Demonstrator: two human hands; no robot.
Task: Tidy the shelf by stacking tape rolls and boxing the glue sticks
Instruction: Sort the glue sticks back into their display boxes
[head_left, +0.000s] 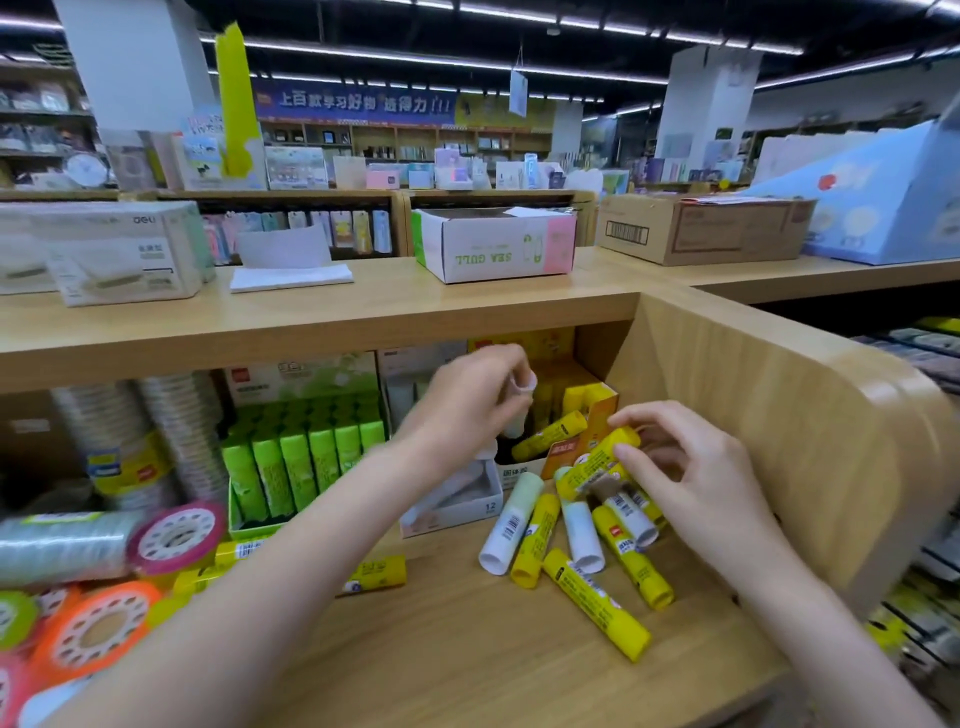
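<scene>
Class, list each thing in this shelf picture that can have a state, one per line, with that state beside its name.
left hand: raised, gripping a white glue stick
right hand: fingers curled on a yellow glue stick
yellow box: open, a few sticks inside
loose glue sticks: lying scattered on the shelf
green glue sticks: standing upright in their tray
tape rolls: lying unstacked at the left

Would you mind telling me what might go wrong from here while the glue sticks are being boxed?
The loose glue sticks lie in a heap near the shelf edge; the right hand, gripping a yellow stick from the heap, might roll others off. The left hand holds a white stick above the orange box, where one stick already lies tilted, so it may jam.
</scene>
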